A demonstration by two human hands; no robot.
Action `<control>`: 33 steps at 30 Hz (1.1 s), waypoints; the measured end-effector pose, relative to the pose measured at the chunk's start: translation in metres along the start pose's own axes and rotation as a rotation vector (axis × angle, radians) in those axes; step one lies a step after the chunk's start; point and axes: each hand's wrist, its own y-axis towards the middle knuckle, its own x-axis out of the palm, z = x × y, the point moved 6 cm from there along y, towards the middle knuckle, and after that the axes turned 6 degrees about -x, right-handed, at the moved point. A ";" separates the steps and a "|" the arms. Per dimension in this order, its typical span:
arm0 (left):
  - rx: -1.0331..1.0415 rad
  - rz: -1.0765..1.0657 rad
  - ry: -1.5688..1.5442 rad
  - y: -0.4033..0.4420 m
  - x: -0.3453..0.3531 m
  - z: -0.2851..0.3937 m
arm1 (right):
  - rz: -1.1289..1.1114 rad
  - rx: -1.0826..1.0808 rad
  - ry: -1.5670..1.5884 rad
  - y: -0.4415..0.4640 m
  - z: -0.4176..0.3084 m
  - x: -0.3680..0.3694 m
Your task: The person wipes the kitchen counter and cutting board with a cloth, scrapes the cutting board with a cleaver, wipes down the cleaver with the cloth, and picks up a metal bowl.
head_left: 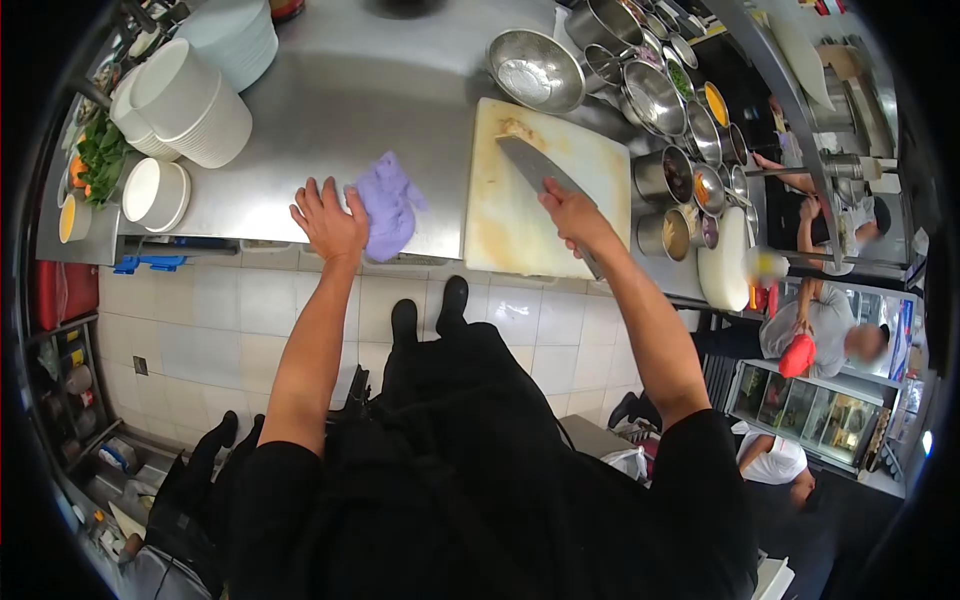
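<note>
My left hand [332,218] rests on the steel counter [350,100] near its front edge, fingers spread and nothing held. Just right of it lies a crumpled purple cloth [388,208]. In my right hand [578,218] is a large kitchen knife [540,168], its broad blade angled toward the far left over a stained cream cutting board [505,215]. A small heap of pale chopped food [520,130] sits by the blade's tip. My fingers hide most of the handle.
Behind the board stands a steel bowl [535,75]. Several metal containers of ingredients [655,95] line the right side. Stacked white tubs [205,115] and a plate stack [235,45] stand at left. Co-workers are on the right, one in a grey shirt [820,325]; another person's legs [205,460] show lower left.
</note>
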 end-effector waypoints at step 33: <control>0.027 -0.022 0.193 -0.003 -0.001 0.002 | 0.117 0.086 0.066 -0.155 0.119 0.047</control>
